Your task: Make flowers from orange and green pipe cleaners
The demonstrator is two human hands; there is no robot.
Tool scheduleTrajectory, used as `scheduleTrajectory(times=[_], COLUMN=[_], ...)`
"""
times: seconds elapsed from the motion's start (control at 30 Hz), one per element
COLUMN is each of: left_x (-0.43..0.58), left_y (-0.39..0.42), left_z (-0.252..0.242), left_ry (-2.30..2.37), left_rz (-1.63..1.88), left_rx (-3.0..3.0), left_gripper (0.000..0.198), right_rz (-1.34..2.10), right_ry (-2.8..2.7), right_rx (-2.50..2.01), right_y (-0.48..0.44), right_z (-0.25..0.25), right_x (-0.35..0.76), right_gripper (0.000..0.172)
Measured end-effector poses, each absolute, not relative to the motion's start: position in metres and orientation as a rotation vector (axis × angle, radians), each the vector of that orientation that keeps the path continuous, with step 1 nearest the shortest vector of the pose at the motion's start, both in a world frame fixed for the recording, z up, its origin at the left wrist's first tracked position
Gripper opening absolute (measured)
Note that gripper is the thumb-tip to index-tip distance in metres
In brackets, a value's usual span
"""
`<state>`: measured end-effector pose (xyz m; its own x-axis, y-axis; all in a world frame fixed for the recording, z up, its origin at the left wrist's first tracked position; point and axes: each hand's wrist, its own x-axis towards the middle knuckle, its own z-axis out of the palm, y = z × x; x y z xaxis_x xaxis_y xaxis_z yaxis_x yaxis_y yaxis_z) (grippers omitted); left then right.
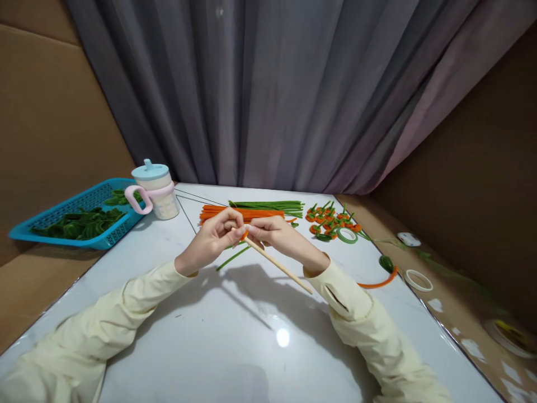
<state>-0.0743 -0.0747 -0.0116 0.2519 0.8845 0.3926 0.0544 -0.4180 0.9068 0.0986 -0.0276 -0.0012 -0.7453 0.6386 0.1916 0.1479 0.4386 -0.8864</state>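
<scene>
My left hand [216, 235] and my right hand [274, 232] meet above the white table [235, 336], fingers pinched together. Between them is a thin wooden stick [279, 264] that slants down toward me on the right. A bit of orange pipe cleaner [244, 235] shows at the stick's far end between my fingertips. A green pipe cleaner [232, 258] trails down from under my left hand onto the table. Both sleeves are pale yellow.
Bundles of orange [226, 212] and green pipe cleaners [272, 206] lie behind my hands. Several small orange-and-green pieces [331, 218] and a green tape ring [347, 235] sit to the right. A blue basket of green pieces [79, 221] and a lidded cup [156, 190] stand at the left.
</scene>
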Motion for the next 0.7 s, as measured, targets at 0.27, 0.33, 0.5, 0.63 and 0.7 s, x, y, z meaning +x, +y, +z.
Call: scheduleTrajectory(times=[0.27, 0.33, 0.5, 0.63, 0.7], left_x=[-0.074, -0.077, -0.082, -0.082, -0.082], left_y=[-0.077, -0.077, -0.075, -0.074, -0.075], left_z=[-0.017, -0.021, -0.025, -0.02, -0.018], left_ry=[0.756, 0.799, 0.791, 0.688, 0.656], left_rz=[1.398, 1.46, 1.653, 1.681, 1.677], left_rx=[1.934, 2.103, 2.565, 2.805, 2.893], left_gripper=[0.012, 0.009, 0.018, 0.022, 0.023], right_rz=[1.96, 2.042, 2.169, 2.317, 2.356], right_ry=[-1.876, -1.782, -1.659, -1.653, -1.664], right_rx=[-0.521, -0.461, -0.378, -0.243, -0.176], right_y=[-0.026, -0.027, -0.029, -0.026, -0.024], right_z=[-0.009, -0.01, -0.011, -0.017, -0.021], right_x=[0.095, 0.094, 0.093, 0.091, 0.091], right_gripper=[0.032, 0.03, 0.024, 0.018, 0.014])
